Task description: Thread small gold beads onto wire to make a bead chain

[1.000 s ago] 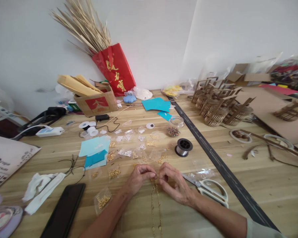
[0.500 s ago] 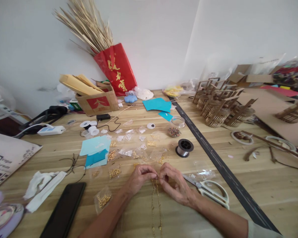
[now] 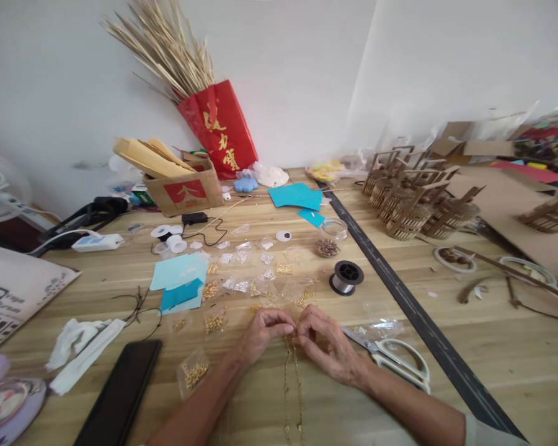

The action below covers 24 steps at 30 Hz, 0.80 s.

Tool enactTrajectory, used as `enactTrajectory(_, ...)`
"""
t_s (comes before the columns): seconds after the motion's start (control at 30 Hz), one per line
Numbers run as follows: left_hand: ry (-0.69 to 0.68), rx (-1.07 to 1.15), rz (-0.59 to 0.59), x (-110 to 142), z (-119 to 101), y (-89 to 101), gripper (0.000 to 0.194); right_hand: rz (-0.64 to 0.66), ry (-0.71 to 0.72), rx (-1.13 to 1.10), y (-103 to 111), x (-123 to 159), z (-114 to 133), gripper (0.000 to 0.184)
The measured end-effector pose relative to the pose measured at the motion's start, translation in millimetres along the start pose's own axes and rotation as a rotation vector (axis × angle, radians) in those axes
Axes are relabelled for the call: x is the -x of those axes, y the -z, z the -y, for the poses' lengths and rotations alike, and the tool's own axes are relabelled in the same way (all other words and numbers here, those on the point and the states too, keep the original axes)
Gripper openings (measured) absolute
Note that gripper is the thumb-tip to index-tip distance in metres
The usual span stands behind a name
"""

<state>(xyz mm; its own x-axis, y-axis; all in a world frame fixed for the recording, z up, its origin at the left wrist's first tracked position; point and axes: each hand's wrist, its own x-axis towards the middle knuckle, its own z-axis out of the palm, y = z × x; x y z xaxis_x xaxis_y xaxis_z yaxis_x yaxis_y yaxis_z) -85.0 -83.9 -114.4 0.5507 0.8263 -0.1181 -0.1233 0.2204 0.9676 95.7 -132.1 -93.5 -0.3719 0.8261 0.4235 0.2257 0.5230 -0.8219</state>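
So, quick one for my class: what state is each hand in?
Left hand: closed, pinching the chain near its top.
Right hand: fingertips pinched beside it; anything gripped is too small to tell.

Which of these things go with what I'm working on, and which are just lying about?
Seem to belong:
- gold chain you're handling
- packet of gold pieces
- black spool, probably
- scissors, probably

Seem to be just lying about:
- black phone
- red bag
- woven baskets
- power strip

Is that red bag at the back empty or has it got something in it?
It is filled: a bundle of long, pale dried stalks sticks up out of the top of the red bag.
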Motion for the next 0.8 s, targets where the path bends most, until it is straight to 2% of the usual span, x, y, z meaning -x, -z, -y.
enactTrajectory(0.8, -0.044, -0.124, -0.004, 1.6, -4.5, -1.3, 0.021, 0.021, -0.016, 0.029, 0.5, -0.2, -7.2, 0.012)
